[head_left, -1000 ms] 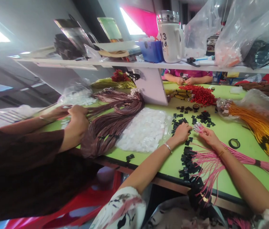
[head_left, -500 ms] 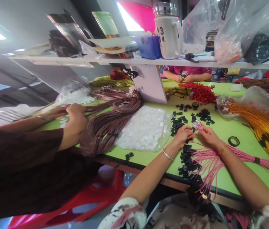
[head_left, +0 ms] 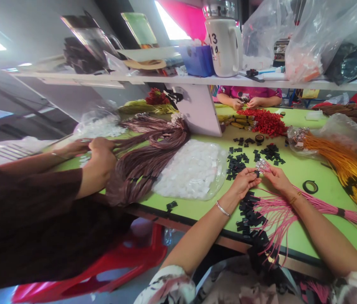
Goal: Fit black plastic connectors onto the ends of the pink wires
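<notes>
My left hand (head_left: 244, 182) pinches a small black connector (head_left: 257, 173) between thumb and fingers. Close beside it, my right hand (head_left: 277, 178) is closed on a bunch of pink wires, whose silvery terminal ends (head_left: 262, 165) stick out toward the connector. Whether a terminal sits inside the connector is too small to tell. More of the pink wires (head_left: 276, 209) fan out under my right forearm, bound by a black band at the right. Wires with black connectors (head_left: 250, 215) on their ends hang over the table edge. Loose black connectors (head_left: 236, 164) lie beyond my left hand.
On the green table (head_left: 295, 162) are a bag of white connectors (head_left: 194, 169), brown wires (head_left: 153, 164), yellow wires (head_left: 346, 160), red connectors (head_left: 270, 122) and a tape roll (head_left: 310, 186). A shelf (head_left: 178, 78) crosses above. Co-workers' hands (head_left: 101, 158) are at the left and far side.
My hands stay almost in place; the left fingers have shifted slightly around the black connector. The far co-worker's hands have moved a little.
</notes>
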The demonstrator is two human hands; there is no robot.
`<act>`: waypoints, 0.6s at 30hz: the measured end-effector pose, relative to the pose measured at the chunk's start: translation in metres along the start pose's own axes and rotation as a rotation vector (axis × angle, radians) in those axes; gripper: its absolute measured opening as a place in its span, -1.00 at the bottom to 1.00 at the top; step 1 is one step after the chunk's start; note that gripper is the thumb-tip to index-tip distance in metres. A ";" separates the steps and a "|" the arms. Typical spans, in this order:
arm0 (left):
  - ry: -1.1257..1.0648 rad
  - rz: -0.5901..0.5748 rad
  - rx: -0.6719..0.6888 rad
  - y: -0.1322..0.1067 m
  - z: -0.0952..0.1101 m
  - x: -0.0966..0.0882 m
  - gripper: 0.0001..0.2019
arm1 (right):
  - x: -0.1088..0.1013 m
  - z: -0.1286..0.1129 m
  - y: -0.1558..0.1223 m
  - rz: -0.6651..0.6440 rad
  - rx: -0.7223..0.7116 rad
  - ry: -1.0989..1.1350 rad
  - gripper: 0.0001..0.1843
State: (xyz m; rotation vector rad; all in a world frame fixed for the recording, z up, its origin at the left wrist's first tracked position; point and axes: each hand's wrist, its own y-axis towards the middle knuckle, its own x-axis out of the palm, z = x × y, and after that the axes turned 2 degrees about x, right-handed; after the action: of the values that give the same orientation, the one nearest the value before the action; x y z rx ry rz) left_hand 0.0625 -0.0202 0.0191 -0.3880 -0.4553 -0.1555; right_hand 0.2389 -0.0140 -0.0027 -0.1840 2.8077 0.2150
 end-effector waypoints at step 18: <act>0.531 -0.073 0.188 -0.013 -0.019 -0.018 -0.87 | -0.003 -0.017 -0.003 -0.069 -0.008 -0.056 -0.67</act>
State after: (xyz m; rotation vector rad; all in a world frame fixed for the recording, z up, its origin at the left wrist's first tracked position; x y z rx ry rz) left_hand 0.0511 -0.0384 -0.0011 -0.1340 0.0410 -0.2754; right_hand 0.2367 -0.0200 0.0140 -0.2724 2.7404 0.2113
